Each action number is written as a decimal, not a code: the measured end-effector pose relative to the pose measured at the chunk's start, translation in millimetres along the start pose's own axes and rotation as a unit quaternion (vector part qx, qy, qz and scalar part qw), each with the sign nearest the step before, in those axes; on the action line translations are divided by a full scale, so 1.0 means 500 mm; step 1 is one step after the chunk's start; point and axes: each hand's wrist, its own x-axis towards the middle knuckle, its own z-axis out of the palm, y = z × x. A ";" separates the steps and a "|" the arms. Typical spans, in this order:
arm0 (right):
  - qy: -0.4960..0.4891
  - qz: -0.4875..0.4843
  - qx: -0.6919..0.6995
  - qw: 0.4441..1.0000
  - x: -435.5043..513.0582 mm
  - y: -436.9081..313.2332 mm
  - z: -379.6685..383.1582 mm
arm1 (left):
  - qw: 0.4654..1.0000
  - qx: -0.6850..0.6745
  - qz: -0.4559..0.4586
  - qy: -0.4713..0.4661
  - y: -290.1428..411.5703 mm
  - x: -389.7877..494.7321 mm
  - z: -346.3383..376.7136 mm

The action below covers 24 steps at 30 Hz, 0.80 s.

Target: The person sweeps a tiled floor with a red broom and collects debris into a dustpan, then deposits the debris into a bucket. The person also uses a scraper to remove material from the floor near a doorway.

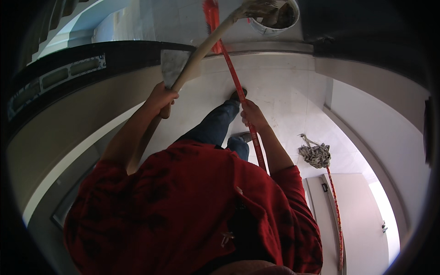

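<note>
My left hand (163,98) is closed around a long wooden pole (202,48) and a scraper with a broad, flat metal blade (174,63). The scraper's wooden grip pokes out below my fingers. At its far end, the pole carries a worn, brownish tool head (259,7), possibly a shovel, which overlaps the bucket. My right hand (254,114) grips the red stick (232,70) of a broom. The broom's red head (213,27) points away from me, near the raised floor strip, and the stick crosses under the pole.
A white bucket (271,29) holding brownish debris stands ahead. To the right, a grey string mop (315,155) lies head-out on the tiled floor (275,79), near a pale door (361,206). A doorway threshold (268,47) crosses ahead, with walls on both sides.
</note>
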 end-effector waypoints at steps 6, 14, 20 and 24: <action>-0.012 0.095 0.108 0.990 0.120 -0.029 -0.016 | 1.000 -0.003 -0.016 0.016 -0.041 0.028 0.002; 0.003 0.041 0.107 0.993 0.170 -0.038 0.006 | 0.998 0.065 0.003 0.023 -0.124 0.062 0.013; 0.000 0.135 0.046 0.990 0.124 -0.072 -0.009 | 0.992 0.124 0.004 0.028 -0.130 0.053 0.032; -0.001 0.118 -0.013 0.993 0.211 -0.063 0.029 | 0.992 0.124 -0.006 0.014 -0.130 0.049 0.036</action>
